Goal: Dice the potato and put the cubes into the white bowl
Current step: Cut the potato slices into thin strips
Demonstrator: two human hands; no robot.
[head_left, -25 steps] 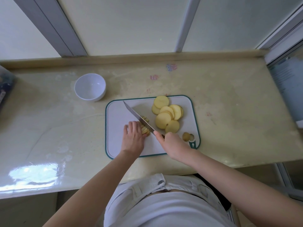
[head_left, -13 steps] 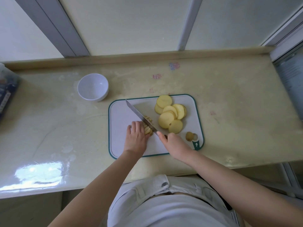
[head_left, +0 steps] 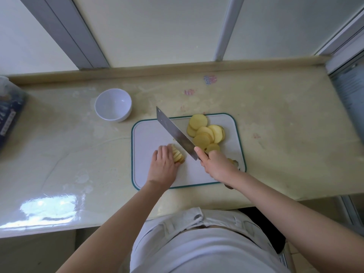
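A white cutting board (head_left: 149,133) with a green rim lies on the counter. Round potato slices (head_left: 204,133) are piled at its far right. My left hand (head_left: 162,166) holds a small stack of cut potato strips (head_left: 178,155) down on the board. My right hand (head_left: 216,164) grips the handle of a cleaver (head_left: 175,133), whose blade slants up-left, lifted beside the strips. The white bowl (head_left: 113,104) stands on the counter, left of and beyond the board, with nothing in it. A potato end piece (head_left: 232,161) sits by my right hand.
A blue packet (head_left: 9,115) lies at the counter's left edge. The counter (head_left: 285,134) ends at a raised back ledge under the window wall. Its front edge runs just before my waist.
The cleaver has lifted off the potato strips and shifted right, its blade now tilted so its flat shows. My left hand still holds the strips.
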